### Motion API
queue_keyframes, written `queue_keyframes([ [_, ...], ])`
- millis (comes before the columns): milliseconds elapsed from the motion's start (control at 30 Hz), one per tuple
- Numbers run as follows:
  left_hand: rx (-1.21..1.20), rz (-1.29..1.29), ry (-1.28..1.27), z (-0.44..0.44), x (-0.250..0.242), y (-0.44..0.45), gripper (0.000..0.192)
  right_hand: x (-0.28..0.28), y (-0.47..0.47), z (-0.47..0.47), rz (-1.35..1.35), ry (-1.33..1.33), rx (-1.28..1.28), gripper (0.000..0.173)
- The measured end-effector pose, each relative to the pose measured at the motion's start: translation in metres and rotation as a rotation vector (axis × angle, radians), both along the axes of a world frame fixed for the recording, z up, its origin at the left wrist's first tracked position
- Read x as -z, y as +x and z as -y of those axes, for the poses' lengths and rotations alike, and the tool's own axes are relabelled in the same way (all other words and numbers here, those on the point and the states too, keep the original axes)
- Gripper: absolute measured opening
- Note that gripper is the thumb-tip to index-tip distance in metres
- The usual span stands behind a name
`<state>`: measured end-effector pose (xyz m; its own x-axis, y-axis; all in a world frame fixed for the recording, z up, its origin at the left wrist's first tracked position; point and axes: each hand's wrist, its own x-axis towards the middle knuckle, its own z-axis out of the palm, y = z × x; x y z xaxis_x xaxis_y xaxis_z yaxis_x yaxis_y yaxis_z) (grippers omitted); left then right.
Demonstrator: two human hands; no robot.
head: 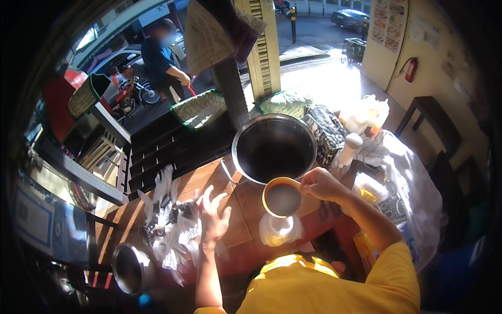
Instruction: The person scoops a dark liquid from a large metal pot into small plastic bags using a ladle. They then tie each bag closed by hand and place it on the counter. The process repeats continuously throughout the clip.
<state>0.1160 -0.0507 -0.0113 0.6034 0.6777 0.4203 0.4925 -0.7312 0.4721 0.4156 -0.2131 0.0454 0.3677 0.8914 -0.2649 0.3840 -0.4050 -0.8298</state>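
Note:
My right hand (319, 184) grips the edge or handle of a round, tan-rimmed dipper (282, 198). Inside it is something greyish, perhaps a cloudy liquid. The dipper is at the near side of a large metal pot (274, 149) with a dark interior. Partly beneath the dipper sits a whitish, rounded plastic-wrapped bundle (281, 231); its contents are unclear. My left hand (213, 218) has its fingers spread and holds nothing, beside a heap of tied clear plastic bags (172, 225) with dark contents.
A smaller metal pot (131, 269) stands at the near left. White squeeze bottles (364, 117) and a large plastic bag (411, 200) lie to the right. Beyond the dark slatted rack (164, 149), a person (160, 59) stands outside holding a red-handled object.

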Motion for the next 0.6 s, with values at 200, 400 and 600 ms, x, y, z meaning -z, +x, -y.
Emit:
queue_keyframes([
  [200,0.039,-0.030,-0.061,0.011,0.024,-0.001,0.042,0.024,-0.023,0.010,0.354,0.114,-0.032,0.014],
  [400,0.005,-0.080,-0.152,0.013,0.045,-0.008,0.041,0.045,-0.037,0.012,0.601,0.209,-0.013,0.010],
  [600,0.079,-0.064,-0.130,0.014,0.055,-0.011,0.044,0.035,-0.045,0.012,0.792,0.429,-0.042,0.015],
])
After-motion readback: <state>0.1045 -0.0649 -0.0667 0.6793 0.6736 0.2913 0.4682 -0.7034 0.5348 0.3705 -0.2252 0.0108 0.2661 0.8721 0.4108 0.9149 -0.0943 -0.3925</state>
